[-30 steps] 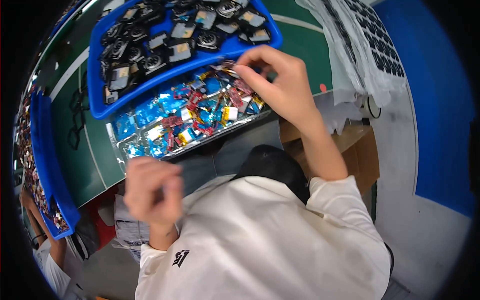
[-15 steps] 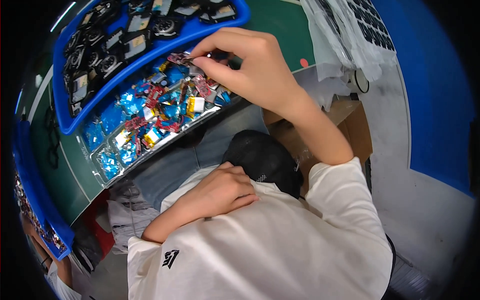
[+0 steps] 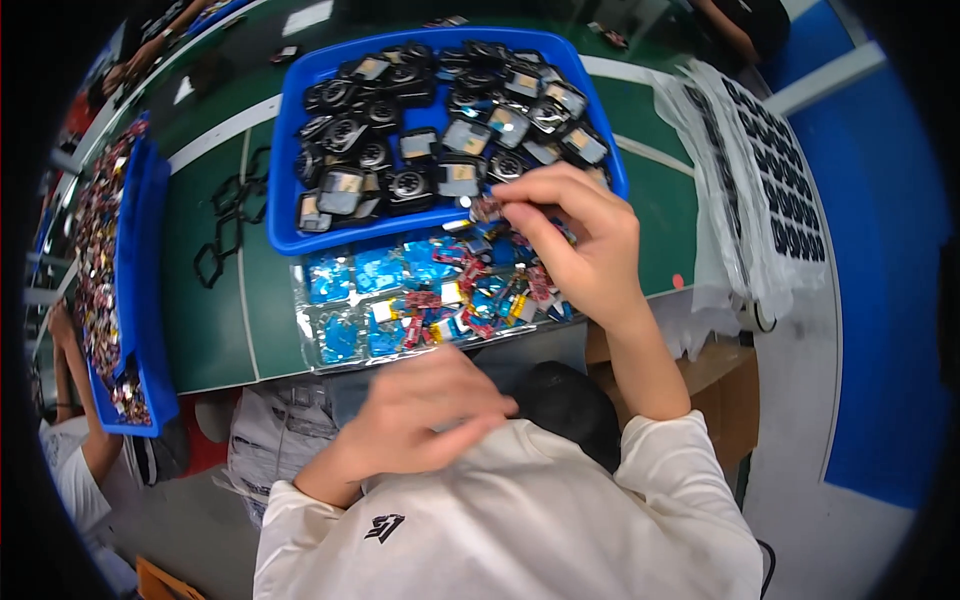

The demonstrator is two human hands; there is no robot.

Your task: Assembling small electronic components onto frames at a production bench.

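My right hand pinches a small reddish circuit board between thumb and forefinger. It is held above the near edge of a blue bin full of black watch-like cases. Under this hand lies a clear compartment tray, where more red boards, silver-and-yellow battery cells and blue film pieces are heaped, mostly toward its right side. My left hand hovers in front of my shirt, near the tray's front edge. Though blurred, it shows the thumb apart from the fingers and nothing held.
Left on the green table are black frames and a long blue bin of small parts, with another person's arm beside it. Plastic-wrapped sheets of black parts lie right. A cardboard box stands below.
The view has tilted up, bringing the whole bin of cases into sight. My left hand has lifted off my shirt. My right hand keeps its pinch on the board, now nearer the bin's edge.
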